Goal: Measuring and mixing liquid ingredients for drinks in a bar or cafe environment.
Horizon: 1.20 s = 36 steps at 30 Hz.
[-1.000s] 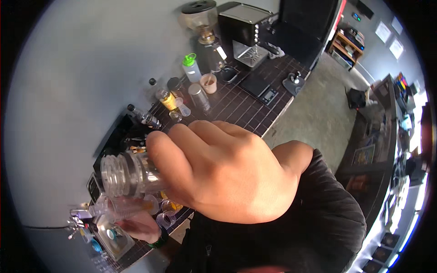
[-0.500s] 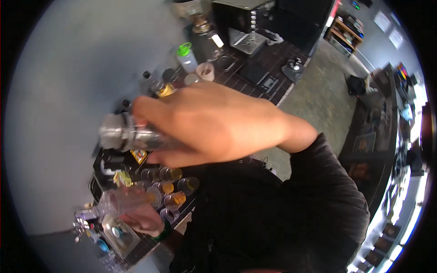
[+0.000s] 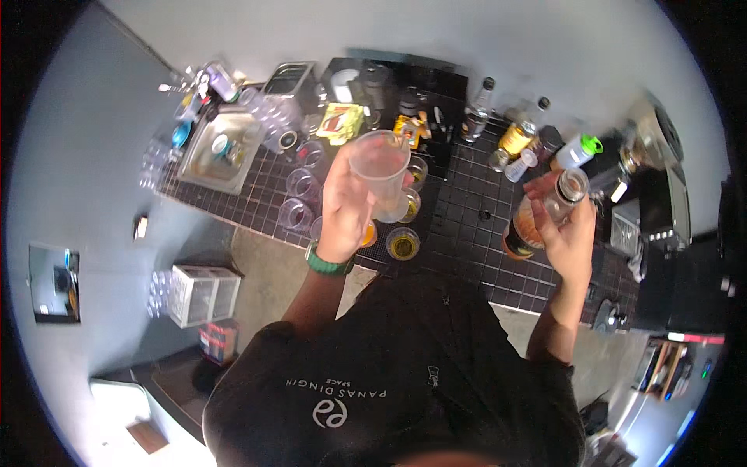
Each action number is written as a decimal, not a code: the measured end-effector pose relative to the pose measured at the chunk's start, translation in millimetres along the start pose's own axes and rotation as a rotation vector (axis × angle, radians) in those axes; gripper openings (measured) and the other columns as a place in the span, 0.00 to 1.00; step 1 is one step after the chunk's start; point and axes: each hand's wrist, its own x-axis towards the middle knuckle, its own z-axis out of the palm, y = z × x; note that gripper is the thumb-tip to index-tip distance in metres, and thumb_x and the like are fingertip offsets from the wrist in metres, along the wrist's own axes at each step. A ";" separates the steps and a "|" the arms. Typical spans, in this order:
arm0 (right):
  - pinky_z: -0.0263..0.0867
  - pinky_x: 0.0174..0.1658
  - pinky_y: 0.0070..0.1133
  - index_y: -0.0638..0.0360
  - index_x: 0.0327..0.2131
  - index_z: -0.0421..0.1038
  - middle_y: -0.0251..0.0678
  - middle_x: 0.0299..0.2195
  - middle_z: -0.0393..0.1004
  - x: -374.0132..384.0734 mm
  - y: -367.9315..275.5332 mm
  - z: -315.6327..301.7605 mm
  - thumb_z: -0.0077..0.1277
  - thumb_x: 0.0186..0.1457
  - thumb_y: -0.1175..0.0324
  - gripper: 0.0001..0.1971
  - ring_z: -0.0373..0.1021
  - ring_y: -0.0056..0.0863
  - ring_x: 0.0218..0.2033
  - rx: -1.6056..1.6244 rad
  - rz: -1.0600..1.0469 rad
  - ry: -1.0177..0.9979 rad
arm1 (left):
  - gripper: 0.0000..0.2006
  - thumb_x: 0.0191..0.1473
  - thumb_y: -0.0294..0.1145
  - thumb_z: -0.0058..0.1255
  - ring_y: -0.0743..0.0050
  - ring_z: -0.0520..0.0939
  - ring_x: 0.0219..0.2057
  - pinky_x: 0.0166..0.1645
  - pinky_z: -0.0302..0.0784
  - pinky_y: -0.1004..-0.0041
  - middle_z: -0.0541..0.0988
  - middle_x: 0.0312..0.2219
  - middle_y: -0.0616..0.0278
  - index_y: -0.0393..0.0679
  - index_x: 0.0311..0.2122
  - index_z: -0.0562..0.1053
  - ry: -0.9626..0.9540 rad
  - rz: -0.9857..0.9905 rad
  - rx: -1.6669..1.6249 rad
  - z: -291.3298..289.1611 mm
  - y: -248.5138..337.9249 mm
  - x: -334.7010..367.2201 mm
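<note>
"Cup (image 3: 381, 167) and bottle (image 3: 525, 226): where do you see them?"

"From my distant seat behind the head camera, I see the cup at left of the pair, raised above the counter (image 3: 467, 249) in the left hand (image 3: 346, 198), whose fingers press around its clear wall. At right, the right hand (image 3: 574, 237) wraps the bottle, thumb across the front. The bottle leans, mouth up toward my view, well apart from the cup."

"Which step is in hand?"

"I judge it to be handling the two together, neither mouth brought over the other. The next move, to my mind, calls for a light left grip, since the cup's thin wall could buckle, and a firm right one that keeps the bottle's mouth high."

"And the surface?"

"Dark tile. I pick out, from the left, a metal sink (image 3: 243, 167); other cups (image 3: 301, 185), some with yellow or orange contents; a yellow packet (image 3: 342, 121) behind them; two tall bottles (image 3: 476, 117); a green-capped squeeze bottle (image 3: 576, 152); and, at far right, a coffee machine (image 3: 665, 202)."

"The room?"

"I have white drawers (image 3: 204, 296) at left by a grey wall (image 3: 101, 156), a grey floor (image 3: 264, 261), and a wooden shelf (image 3: 663, 366) at right, its contents too small to tell."
</note>
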 end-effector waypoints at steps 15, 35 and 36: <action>0.69 0.47 0.24 0.65 0.45 0.67 0.36 0.35 0.78 -104.2 91.4 5.9 0.54 0.60 0.77 0.11 0.74 0.24 0.40 0.143 0.422 0.078 | 0.21 0.67 0.40 0.43 0.71 0.73 0.56 0.62 0.64 0.69 0.75 0.53 0.60 0.40 0.60 0.66 -0.014 -0.288 0.520 -186.6 -23.5 -25.1; 0.67 0.51 0.27 0.65 0.47 0.65 0.37 0.36 0.76 -138.4 103.9 -0.2 0.53 0.62 0.73 0.12 0.75 0.29 0.44 0.156 0.451 0.169 | 0.17 0.63 0.35 0.49 0.58 0.79 0.50 0.59 0.70 0.65 0.78 0.49 0.54 0.43 0.55 0.72 -0.450 -0.219 1.194 -201.6 -106.6 39.0; 0.67 0.51 0.27 0.64 0.47 0.65 0.38 0.36 0.76 -137.6 103.6 0.3 0.53 0.62 0.73 0.12 0.75 0.29 0.44 0.154 0.453 0.168 | 0.17 0.60 0.35 0.51 0.54 0.80 0.48 0.56 0.71 0.61 0.79 0.47 0.53 0.45 0.53 0.73 -0.491 -0.204 1.382 -196.1 -106.6 42.7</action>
